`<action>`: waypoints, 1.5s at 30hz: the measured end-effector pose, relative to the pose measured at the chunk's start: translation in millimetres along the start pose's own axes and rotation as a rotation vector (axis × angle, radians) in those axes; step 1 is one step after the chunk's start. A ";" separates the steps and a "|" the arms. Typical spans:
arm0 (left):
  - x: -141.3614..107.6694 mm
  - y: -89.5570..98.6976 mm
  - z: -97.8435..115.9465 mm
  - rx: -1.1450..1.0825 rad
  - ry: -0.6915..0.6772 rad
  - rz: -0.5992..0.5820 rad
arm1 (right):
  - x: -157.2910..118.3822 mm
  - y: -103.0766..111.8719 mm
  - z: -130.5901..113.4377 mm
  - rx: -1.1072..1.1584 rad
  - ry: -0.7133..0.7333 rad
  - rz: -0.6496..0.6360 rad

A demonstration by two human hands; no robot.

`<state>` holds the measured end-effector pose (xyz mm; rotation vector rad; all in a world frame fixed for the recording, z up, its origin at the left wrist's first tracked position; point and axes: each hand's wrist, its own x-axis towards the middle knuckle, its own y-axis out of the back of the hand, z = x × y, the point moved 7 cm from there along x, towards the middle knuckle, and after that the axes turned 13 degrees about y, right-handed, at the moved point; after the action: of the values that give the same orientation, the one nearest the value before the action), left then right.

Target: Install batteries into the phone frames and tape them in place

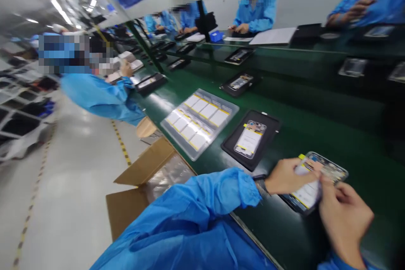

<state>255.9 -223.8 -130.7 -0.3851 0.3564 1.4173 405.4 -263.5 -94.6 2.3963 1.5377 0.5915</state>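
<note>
An opened phone [305,196] with a white battery and a yellow tab lies tilted between my hands at the right of the bench. My left hand [289,176] reaches over its left edge, thumb on the upper part of the battery. My right hand [343,211] meets that thumb from the right, its fingers bent and pressed together at the phone's middle. Whether a small part is between the fingertips cannot be made out. Left of my hands, a second opened phone [249,140] rests on a black tray [229,143].
A clear plastic tray [193,157] of white batteries sits further left on the green bench [284,105]. An open cardboard box [126,211] stands beside the bench edge. More black trays [256,81] line the bench behind. A co-worker in blue [95,97] sits at the left; others work opposite.
</note>
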 end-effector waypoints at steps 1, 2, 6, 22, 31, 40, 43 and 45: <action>-1.3 -0.2 3.6 -0.002 -0.029 -0.014 | 0.4 -1.5 -1.4 0.004 0.004 -0.012; -2.5 -0.3 6.4 -0.004 -0.051 -0.023 | 0.7 -2.7 -2.7 0.013 0.011 -0.024; -6.6 0.5 11.4 0.071 -0.102 0.013 | 0.2 -0.9 -4.5 -0.017 0.045 -0.031; -7.7 5.4 19.5 0.143 -0.133 0.095 | 4.1 -5.1 -4.8 -0.039 0.090 -0.071; -3.2 -8.1 6.1 -0.272 0.359 -0.300 | 8.8 22.2 -27.6 0.107 0.063 -0.280; -7.1 -1.9 3.3 -0.413 0.542 -0.294 | -31.8 139.9 -47.1 0.017 0.013 -0.095; -6.5 -3.7 3.6 -0.399 0.525 -0.315 | -43.9 177.9 -45.9 -0.020 0.008 0.033; -6.4 -3.6 3.6 -0.367 0.512 -0.311 | -52.6 201.1 -46.3 -0.046 0.018 0.141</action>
<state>258.8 -228.2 -124.4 -1.0671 0.4266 1.0614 528.5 -396.9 16.8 2.4850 1.3545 0.6715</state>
